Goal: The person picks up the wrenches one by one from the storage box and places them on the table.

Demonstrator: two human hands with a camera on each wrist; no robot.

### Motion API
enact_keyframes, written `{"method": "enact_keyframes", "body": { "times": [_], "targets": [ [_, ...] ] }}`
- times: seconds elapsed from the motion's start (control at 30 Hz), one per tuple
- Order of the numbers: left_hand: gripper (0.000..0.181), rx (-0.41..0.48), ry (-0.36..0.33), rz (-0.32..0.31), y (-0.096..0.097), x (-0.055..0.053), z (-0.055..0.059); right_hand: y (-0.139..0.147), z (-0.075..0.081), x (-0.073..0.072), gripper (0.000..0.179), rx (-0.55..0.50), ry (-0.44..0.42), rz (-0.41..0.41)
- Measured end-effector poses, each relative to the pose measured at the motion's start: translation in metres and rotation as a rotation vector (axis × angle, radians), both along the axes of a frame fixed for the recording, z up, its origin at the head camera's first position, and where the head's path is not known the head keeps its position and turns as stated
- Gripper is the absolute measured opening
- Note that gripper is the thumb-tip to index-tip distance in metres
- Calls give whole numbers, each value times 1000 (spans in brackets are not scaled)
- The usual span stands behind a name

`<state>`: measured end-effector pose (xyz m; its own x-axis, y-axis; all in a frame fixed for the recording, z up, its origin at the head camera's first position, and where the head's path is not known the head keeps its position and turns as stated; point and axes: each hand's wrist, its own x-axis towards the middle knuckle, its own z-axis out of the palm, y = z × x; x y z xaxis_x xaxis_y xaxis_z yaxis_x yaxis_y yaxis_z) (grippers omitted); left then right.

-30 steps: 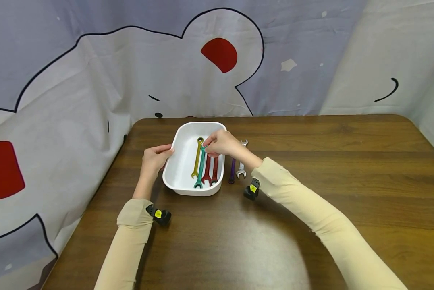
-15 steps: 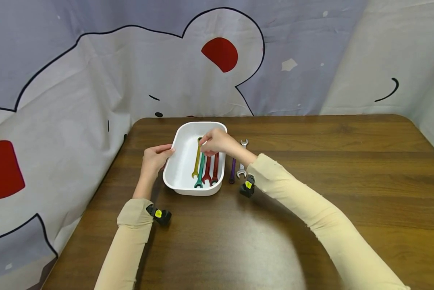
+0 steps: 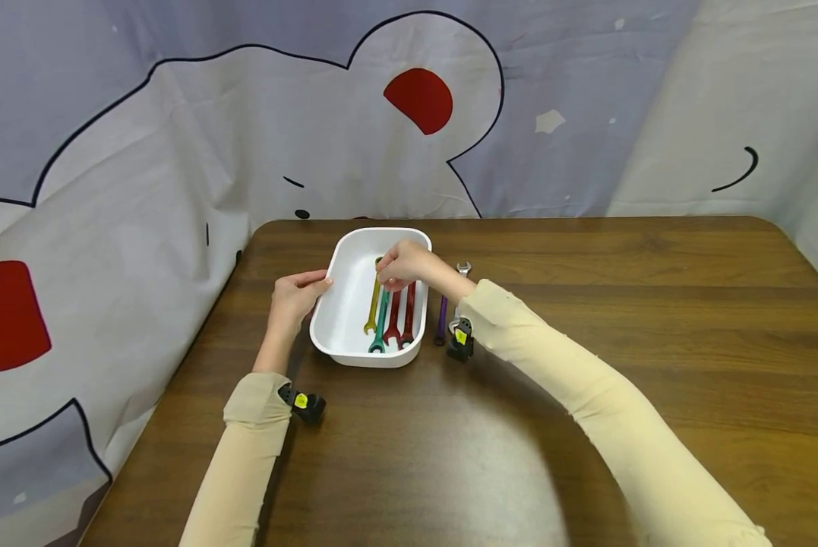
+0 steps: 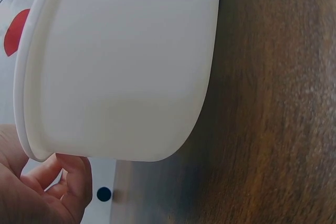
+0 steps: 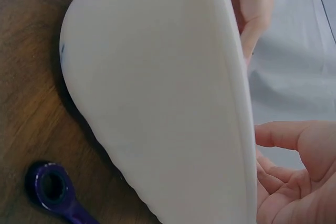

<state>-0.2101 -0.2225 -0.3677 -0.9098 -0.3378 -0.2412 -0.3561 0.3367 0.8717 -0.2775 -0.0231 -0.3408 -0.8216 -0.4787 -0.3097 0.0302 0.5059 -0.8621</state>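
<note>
Tub (image 3: 374, 362), white with rounded corners, is standing near the far edge of a wooden table (image 3: 395, 456) in the head view. Left hand (image 3: 292, 300) is pinching its left rim between thumb and fingers. Inside, a yellow wrench (image 3: 371, 310), a green wrench (image 3: 380, 327) and two red wrenches (image 3: 393, 319) are lying roughly side by side. Right hand (image 3: 409, 264) is hovering over their far ends, fingers bent; they are covering the green one's upper end, so whether they are holding it cannot be told. Outside, a purple wrench (image 3: 441, 319) and a silver wrench (image 3: 463, 268) are lying to the right.

Left wrist view: the tub's wall is filling the centre, bent fingers meeting its rim.

Right wrist view: the purple wrench's ring end is resting beside the tub; the right hand's fingers are showing beyond the rim.
</note>
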Motion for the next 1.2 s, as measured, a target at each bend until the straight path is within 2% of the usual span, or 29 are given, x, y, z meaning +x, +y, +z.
{"method": "enact_keyframes", "body": {
  "times": [0.13, 0.27, 0.3, 0.53, 0.87, 1.2],
  "targets": [
    [37, 1, -2, 2, 1, 0, 0, 1, -3, -6, 16, -15, -17, 7],
    [37, 0, -2, 3, 2, -1, 1, 0, -3, -7, 17, -9, -27, 8],
    [37, 1, 0, 3, 3, -1, 1, -1, 0, -6, 20, 21, -32, -1],
    [37, 1, -1, 6, 5, 0, 1, -5, -4, -9, 19, 15, -62, 10],
    [37, 6, 10, 5, 7, 0, 1, -8, -8, -10, 12, 102, -17, 21],
    [36, -15, 7, 8, 8, 2, 2, -10, -8, -10, 12, 146, -45, 13]
  ]
}}
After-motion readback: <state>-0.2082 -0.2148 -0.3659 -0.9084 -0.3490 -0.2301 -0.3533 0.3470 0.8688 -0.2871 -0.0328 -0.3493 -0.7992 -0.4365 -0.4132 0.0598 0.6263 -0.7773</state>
